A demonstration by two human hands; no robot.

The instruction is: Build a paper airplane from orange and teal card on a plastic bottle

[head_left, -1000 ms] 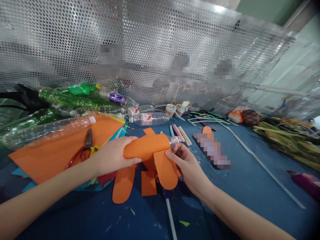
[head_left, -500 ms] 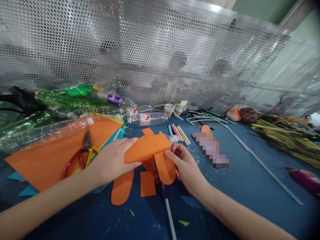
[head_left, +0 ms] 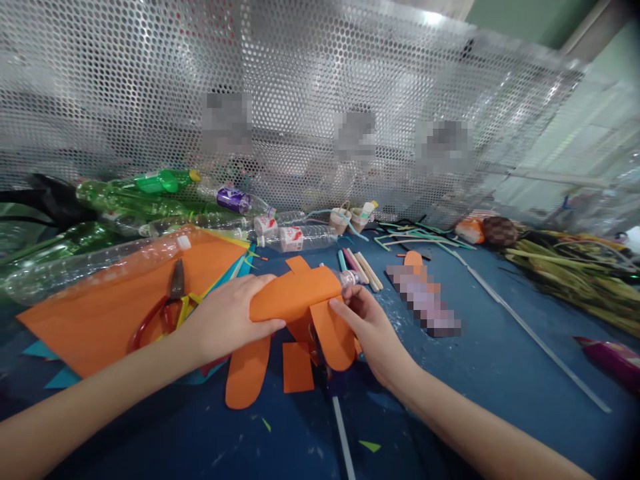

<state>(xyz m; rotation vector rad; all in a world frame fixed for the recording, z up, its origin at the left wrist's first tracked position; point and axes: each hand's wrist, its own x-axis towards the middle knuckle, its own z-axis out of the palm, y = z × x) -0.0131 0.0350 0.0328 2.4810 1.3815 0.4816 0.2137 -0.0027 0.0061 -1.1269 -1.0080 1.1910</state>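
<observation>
My left hand [head_left: 237, 317] is closed around a plastic bottle wrapped in orange paper [head_left: 295, 293], which lies on its side above the table. The bottle's clear neck [head_left: 349, 279] shows at the right end. Near that neck, my right hand [head_left: 373, 327] pinches the top of a rounded orange paper strip [head_left: 334, 337] against the bottle; some fingertips are hidden. Below lie another rounded orange strip [head_left: 247, 377] and an orange paper rectangle [head_left: 299, 368]. Behind the held strip, a dark object is mostly hidden, with a pale stick [head_left: 343, 437] running toward me.
Red-and-yellow-handled scissors [head_left: 167, 313] rest on orange paper sheets [head_left: 90, 320] at left. Plastic bottles [head_left: 305, 237] line the back before a perforated metal screen [head_left: 310, 80]. Rolled sticks [head_left: 367, 270], a long pale strip [head_left: 530, 327] and dried husks [head_left: 575, 273] lie rightward.
The view has shifted slightly, so the things on the table sit a little further right. Both hands keep the same hold on the wrapped bottle and the strip.
</observation>
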